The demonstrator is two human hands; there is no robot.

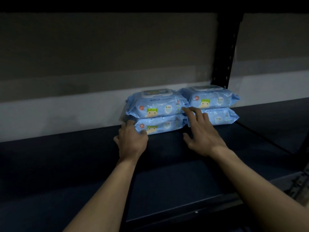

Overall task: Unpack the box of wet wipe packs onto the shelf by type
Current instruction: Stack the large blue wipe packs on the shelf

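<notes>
Several blue baby wet wipe packs stand in two stacks at the back of a dark shelf [66, 164]. The left stack has a top pack [157, 104] over a bottom pack [160, 125]. The right stack has a top pack [210, 97] over a bottom pack [219, 117]. My left hand [131, 139] holds the left end of the bottom left pack, thumb on its front. My right hand [200, 131] reaches with straight fingers between the stacks, fingertips touching the top left pack's right end. The box is out of view.
A pale wall [100, 64] runs behind the shelf. A black perforated upright post [225, 52] stands behind the right stack. The shelf's front edge [184, 210] crosses low in the frame. Bare shelf surface lies left of the stacks.
</notes>
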